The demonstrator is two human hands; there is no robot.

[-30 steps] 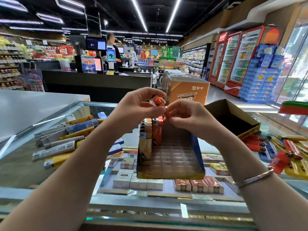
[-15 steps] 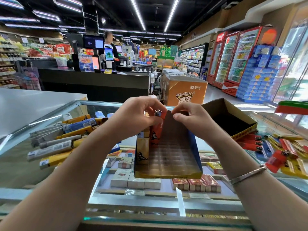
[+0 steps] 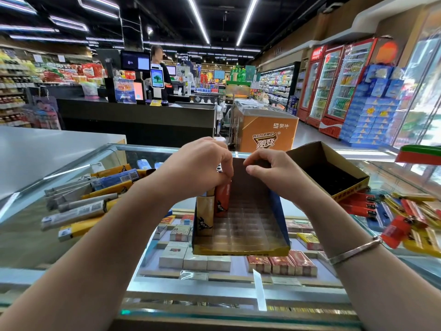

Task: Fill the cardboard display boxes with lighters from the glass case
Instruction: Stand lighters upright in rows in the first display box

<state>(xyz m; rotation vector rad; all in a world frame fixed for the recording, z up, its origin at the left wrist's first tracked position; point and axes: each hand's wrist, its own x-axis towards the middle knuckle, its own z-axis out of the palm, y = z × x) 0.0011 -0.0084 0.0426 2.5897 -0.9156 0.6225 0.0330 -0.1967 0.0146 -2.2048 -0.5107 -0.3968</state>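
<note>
Lowered left hand [image 3: 202, 167], red lighter [image 3: 222, 197] beneath, boxed.

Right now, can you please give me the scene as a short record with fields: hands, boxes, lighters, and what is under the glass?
left hand: grips the top of a red-orange plastic lighter, standing it in the box
right hand: pinches the back wall of the box
blue and yellow cardboard display box: on the glass counter top, mostly unfilled, a few lighters at its left
second open cardboard box: to the right, tilted
loose lighters: grey and yellow pile left, red and yellow pile right
under glass: cigarette packs
</note>
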